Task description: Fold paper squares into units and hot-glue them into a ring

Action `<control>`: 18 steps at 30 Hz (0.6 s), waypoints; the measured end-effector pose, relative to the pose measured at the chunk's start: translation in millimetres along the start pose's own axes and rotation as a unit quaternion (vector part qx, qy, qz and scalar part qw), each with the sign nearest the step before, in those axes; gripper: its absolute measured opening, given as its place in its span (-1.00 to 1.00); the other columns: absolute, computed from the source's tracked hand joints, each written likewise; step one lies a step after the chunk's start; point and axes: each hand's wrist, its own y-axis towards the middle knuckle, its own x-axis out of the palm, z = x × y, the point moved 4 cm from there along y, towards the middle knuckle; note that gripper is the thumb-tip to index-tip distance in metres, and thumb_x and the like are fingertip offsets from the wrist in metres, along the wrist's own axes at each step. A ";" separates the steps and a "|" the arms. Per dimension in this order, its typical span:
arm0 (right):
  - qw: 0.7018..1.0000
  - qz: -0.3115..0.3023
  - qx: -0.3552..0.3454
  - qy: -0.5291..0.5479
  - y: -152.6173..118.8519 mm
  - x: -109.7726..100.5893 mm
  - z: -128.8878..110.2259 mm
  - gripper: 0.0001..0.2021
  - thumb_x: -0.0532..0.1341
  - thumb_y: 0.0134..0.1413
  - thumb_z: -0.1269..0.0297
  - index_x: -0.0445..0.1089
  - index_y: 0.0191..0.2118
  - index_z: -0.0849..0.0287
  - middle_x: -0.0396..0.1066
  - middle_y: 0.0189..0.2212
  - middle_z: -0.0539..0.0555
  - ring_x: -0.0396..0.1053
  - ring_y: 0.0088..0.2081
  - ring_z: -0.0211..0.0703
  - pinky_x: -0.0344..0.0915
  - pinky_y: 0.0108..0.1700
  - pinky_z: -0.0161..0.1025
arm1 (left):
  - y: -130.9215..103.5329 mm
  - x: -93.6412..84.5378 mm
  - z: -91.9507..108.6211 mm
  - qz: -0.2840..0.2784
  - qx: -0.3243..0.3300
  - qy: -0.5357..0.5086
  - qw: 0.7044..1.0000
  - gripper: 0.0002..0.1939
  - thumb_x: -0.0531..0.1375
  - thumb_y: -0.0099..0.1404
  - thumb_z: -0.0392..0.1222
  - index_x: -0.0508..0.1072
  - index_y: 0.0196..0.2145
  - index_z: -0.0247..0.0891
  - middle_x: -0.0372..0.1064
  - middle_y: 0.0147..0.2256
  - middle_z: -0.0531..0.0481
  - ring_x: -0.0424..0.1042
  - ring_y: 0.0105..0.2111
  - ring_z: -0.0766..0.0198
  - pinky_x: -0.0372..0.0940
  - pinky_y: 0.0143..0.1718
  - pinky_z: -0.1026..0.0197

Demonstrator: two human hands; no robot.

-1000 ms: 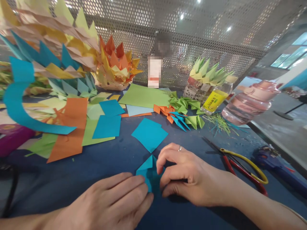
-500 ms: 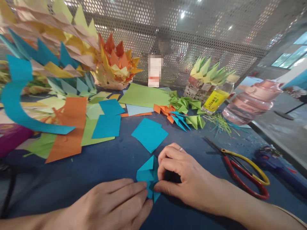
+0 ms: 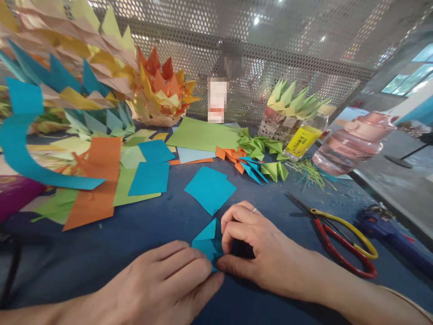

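Note:
A small blue paper piece, partly folded, lies on the dark blue table between my two hands. My left hand presses on its lower left part with the fingers together, covering that part. At the right edge of the paper, my right hand has its fingers curled and its thumb close to the left hand's fingertips; it grips the paper there. Just beyond the hands lie overlapping blue paper squares.
Scissors and a blue tool lie at right. Behind are folded green pieces, a yellow-labelled bottle and a pink bottle. Orange paper and a curved blue strip are at left.
My left hand has moved slightly right and up over the blue paper, hiding more of its lower part. My right hand has stayed nearly in place.

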 end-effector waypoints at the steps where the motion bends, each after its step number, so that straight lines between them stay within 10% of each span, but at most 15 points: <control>1: 1.000 0.002 0.002 0.002 -0.1 -0.3 0.1 -0.80 0.34 0.09 0.27 0.31 -0.40 0.17 0.30 -0.27 -0.01 0.21 -0.12 -0.15 0.15 -0.08 -0.17 | 0.7 -0.7 0.0 0.002 0.003 -0.010 1.000 -0.61 -0.13 0.46 -0.38 0.47 -0.27 -0.21 0.43 -0.46 0.13 0.41 -0.50 0.36 0.37 -0.33 0.31; 18: 0.999 -0.001 0.010 0.036 -1.0 -4.8 2.0 -0.77 0.36 0.07 0.25 0.35 -0.20 0.15 0.30 -0.14 0.04 0.18 -0.02 -0.12 0.16 0.05 -0.18 | 2.4 -7.4 -0.2 0.015 -0.009 -0.019 1.000 -0.58 -0.14 0.50 -0.34 0.42 -0.39 -0.22 0.47 -0.47 0.15 0.44 -0.53 0.41 0.35 -0.40 0.35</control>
